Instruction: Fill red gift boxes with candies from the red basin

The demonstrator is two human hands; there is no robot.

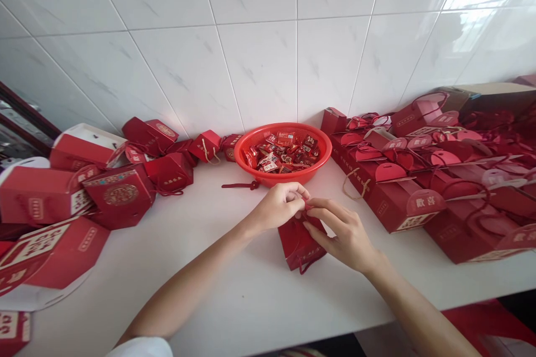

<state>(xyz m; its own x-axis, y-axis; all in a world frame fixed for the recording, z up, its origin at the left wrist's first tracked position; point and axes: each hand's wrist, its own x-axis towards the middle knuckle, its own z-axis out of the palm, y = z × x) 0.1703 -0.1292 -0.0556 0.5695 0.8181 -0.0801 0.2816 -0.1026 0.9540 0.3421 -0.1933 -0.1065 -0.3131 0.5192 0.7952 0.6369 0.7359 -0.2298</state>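
Note:
A small red gift box (297, 242) stands on the white table in front of me, a dark red cord (309, 265) looped at its near side. At the box's far upper edge my left hand (280, 206) is closed, fingertips pinched on a bit of red cord. My right hand (345, 231) reaches in from the other side, thumb and fingers pinched at the same bit of cord, its thumb beside the box top. The fingertips meet and partly hide what they grip. Just beyond them sits a red plastic basket (276, 179) holding several wrapped candies (285, 152).
Red gift boxes (121, 195) lie tumbled on the left. Rows of filled-out red boxes with handles (389, 201) cover the right side. A loose dark red cord (240, 185) lies before the basket. A white tiled wall (259, 67) backs the table (234, 295).

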